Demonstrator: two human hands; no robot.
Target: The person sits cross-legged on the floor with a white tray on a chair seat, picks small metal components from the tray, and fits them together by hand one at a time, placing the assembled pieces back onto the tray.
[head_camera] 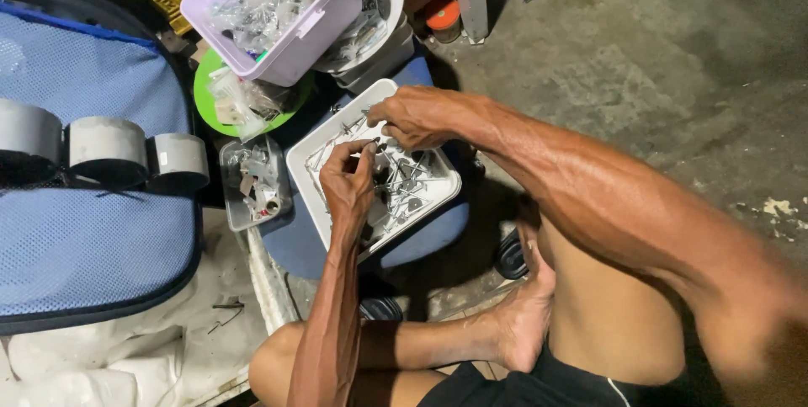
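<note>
Nearest us, a bare foot (526, 314) rests on the concrete floor (656, 62), legs folded beneath the camera. Just beyond, both hands work over a white rectangular tray (313, 173) full of small metal screws and fasteners (404, 192), sitting on a blue stool seat (425, 234). The left hand (348, 184) has its fingertips pinched together on a tiny metal piece (376, 148), too small to identify. The right hand (412, 117), just beyond it, has its fingers curled close at the same spot; whether it grips anything, I cannot tell. Left of the tray sits a small clear box of parts (252, 184), and farther left a blue mesh case (84, 239) carrying grey rings (108, 150). Farthest back, a lilac bin (290, 37) holds bagged hardware.
</note>
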